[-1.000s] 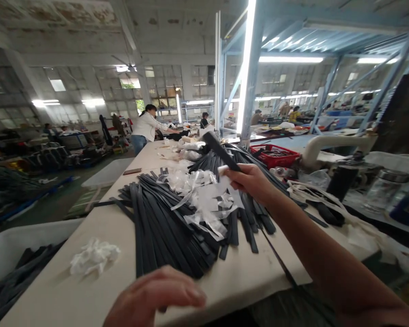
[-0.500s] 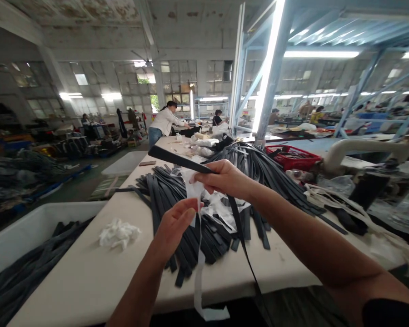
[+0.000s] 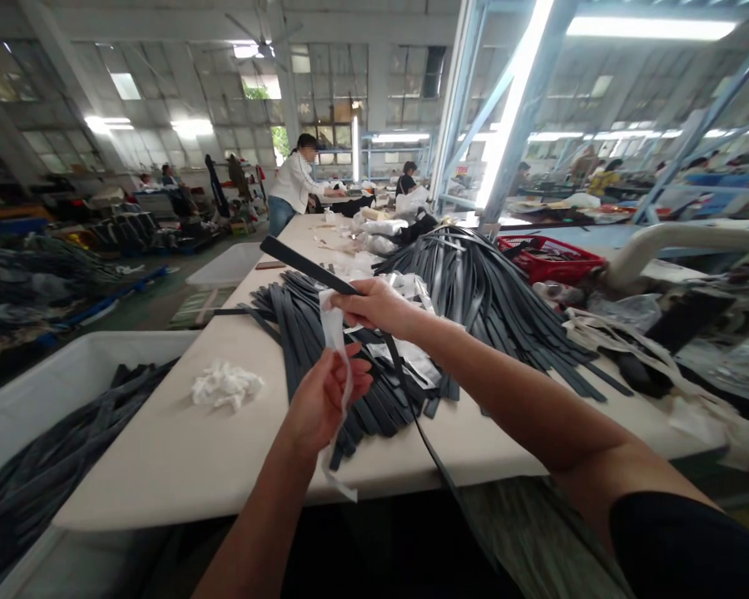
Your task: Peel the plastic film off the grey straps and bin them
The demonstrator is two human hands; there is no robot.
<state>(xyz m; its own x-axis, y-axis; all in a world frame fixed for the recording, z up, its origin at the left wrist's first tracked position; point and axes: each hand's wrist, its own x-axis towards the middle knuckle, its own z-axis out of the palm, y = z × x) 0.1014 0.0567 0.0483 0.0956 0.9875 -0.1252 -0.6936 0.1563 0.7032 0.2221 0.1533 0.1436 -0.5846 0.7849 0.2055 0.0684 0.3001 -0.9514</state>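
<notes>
- Strap (image 3: pixel 305 264): in the air above the near pile (image 3: pixel 300 333), its free end pointing toward the left edge of the counter (image 3: pixel 168 466); what looks like its tail drops past the near edge.
- Right hand (image 3: pixel 384 309): closed on the strap a little back from that end, with the top of a white strip (image 3: pixel 333 323) at its fingertips.
- Left hand (image 3: pixel 321 395): half curled around the hanging strip; I cannot tell whether it pinches it.
- Weight and stiffness: probably light; the free end juts out straight, so fairly firm over a short length, while the tail bends easily.
- Surface: looks smooth, so it may slide in a loose hold; unlikely to be fragile.
- Hold: best taken flat across its width, thumb against fingers, near an end.
- Strip: thin and limp, likely easy to crease or tear; a light pinch should suit it.
</notes>
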